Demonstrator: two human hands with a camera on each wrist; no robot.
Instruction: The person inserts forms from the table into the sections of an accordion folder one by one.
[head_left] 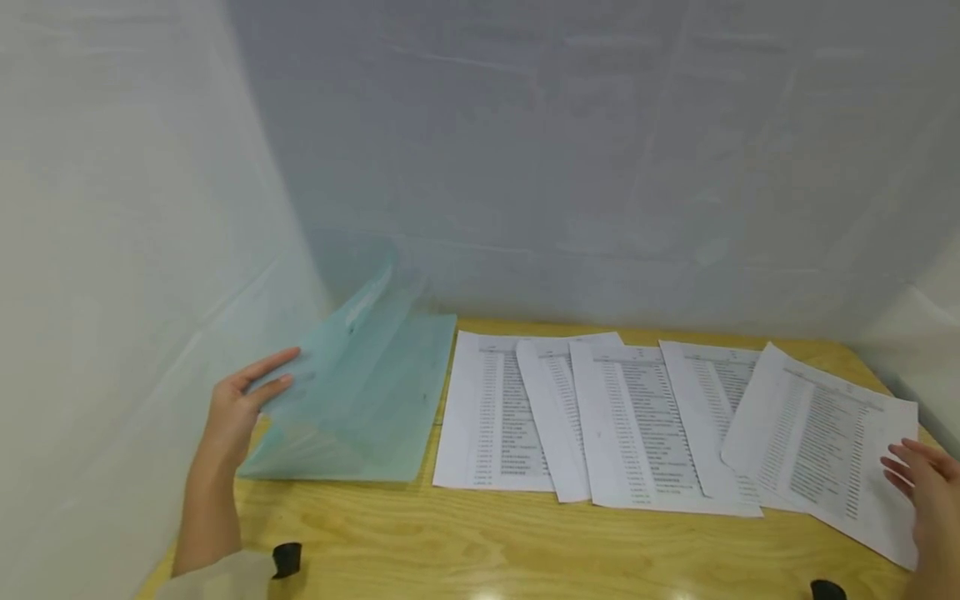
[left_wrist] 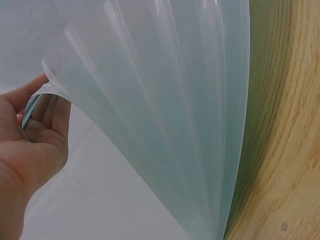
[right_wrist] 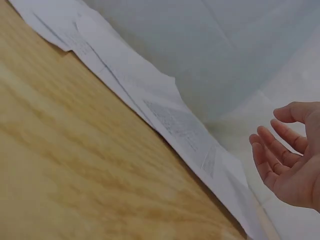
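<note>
Setting: white sheeting (head_left: 600, 167) hangs behind and at both sides of a pale wooden table (head_left: 480, 542).

Head view, folder: a translucent green folder (head_left: 360, 400) lies at the table's left end, its long axis running from the near edge toward the back wall; its upper leaf is lifted and fans up toward the back left.
Head view, left hand: the left hand (head_left: 236, 408) is at the folder's left edge, fingers stretched out along the raised leaf.
Head view, papers: five printed sheets (head_left: 637, 425) lie overlapping in a row to the right of the folder, long sides pointing away from the person; the rightmost sheet (head_left: 825, 442) is skewed.
Head view, right hand: the right hand (head_left: 926, 483) is at the rightmost sheet's outer edge, fingers relaxed and spread, gripping nothing.

Left wrist view: only here do the folder's several thin plastic leaves (left_wrist: 165, 110) show, splayed apart, with the thumb and fingers pinching a corner of one leaf; wood grain shows at right.

Right wrist view: here the right hand (right_wrist: 290, 160) shows palm up, fingers loosely bent, clear of the papers (right_wrist: 175, 120) lying along the table's far edge.
</note>
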